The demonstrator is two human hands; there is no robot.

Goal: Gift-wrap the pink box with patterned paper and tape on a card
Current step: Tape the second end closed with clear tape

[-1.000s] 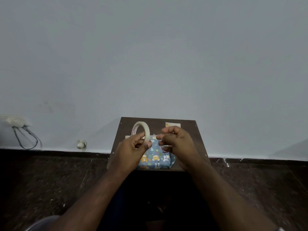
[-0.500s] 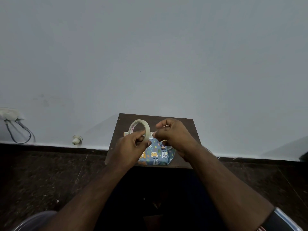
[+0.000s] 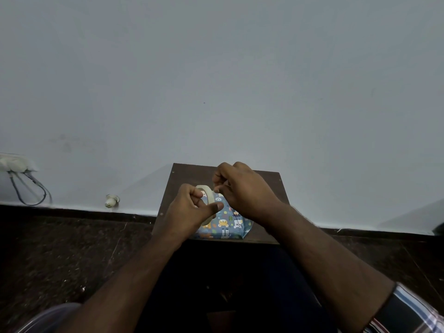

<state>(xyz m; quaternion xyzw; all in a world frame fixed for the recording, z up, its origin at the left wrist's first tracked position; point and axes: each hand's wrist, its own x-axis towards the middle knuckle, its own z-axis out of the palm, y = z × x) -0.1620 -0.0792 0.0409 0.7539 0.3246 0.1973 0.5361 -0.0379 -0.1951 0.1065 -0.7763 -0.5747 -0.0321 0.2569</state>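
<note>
**Tape pull over wrapped box**

My left hand (image 3: pixel 189 210) grips the tape roll (image 3: pixel 208 203). My right hand (image 3: pixel 242 188) pinches the tape end just beside it. The wrapped box (image 3: pixel 225 224) lies on the tabletop (image 3: pixel 271 181), under both hands.

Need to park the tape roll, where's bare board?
Bare board shows left of the wrapped box, behind the left hand, and along the right edge past the right hand. The centre is crowded.
</note>
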